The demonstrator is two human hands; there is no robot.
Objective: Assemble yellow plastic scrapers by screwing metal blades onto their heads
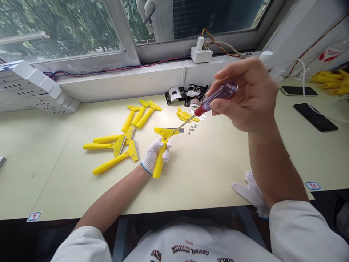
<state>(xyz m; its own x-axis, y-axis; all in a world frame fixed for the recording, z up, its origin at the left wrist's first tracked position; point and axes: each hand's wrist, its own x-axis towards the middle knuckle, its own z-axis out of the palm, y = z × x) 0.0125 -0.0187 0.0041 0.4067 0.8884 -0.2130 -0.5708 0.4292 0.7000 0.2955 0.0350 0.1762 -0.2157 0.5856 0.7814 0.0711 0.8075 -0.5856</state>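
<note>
My left hand [157, 152], in a white knit glove, grips the handle of a yellow scraper [159, 163] whose head points away from me. A grey blade [181, 130] sticks out at the right of that head. My bare right hand [242, 92] holds a screwdriver [220, 96] with a clear purple and red handle. The screwdriver's tip meets the right side of the scraper head. Small screws [193, 128] lie just right of the head. Behind them are flat yellow pieces [185, 115], partly stacked, beside pale strips.
Several yellow scrapers [111, 146] lie at the left, some with blades. Black packets [175, 95] sit near the sill. A white glove [252, 193] rests at the front edge. Two phones [315, 117] with a cable, yellow handles [334, 82] and white boxes [35, 87] stand farther out.
</note>
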